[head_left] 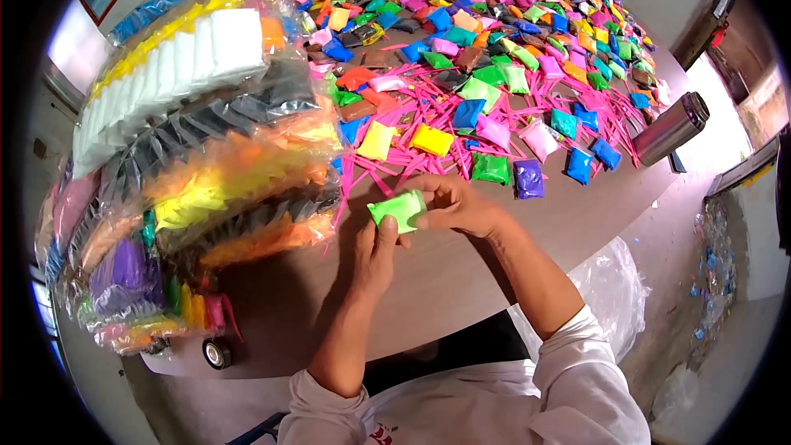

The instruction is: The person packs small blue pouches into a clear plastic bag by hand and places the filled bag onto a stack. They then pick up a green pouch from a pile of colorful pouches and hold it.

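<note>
A light green packet [399,212] is held above the table's near part, between both hands. My left hand [378,249] grips its lower left side, thumb on top. My right hand [451,204] has its fingers closed at the packet's right edge. Just beyond the hands, pink sticks [395,156] are strewn over the table, with a yellow packet [432,140], a green packet [492,169] and a purple packet [529,180] on or beside them.
Clear bags of coloured packets [239,140] are stacked at the left. A large heap of small packets [494,16] covers the table's far part. A metallic cylinder [671,129] stands at the right edge, a tape roll [217,353] lies near left, and clear plastic [606,297] hangs lower right.
</note>
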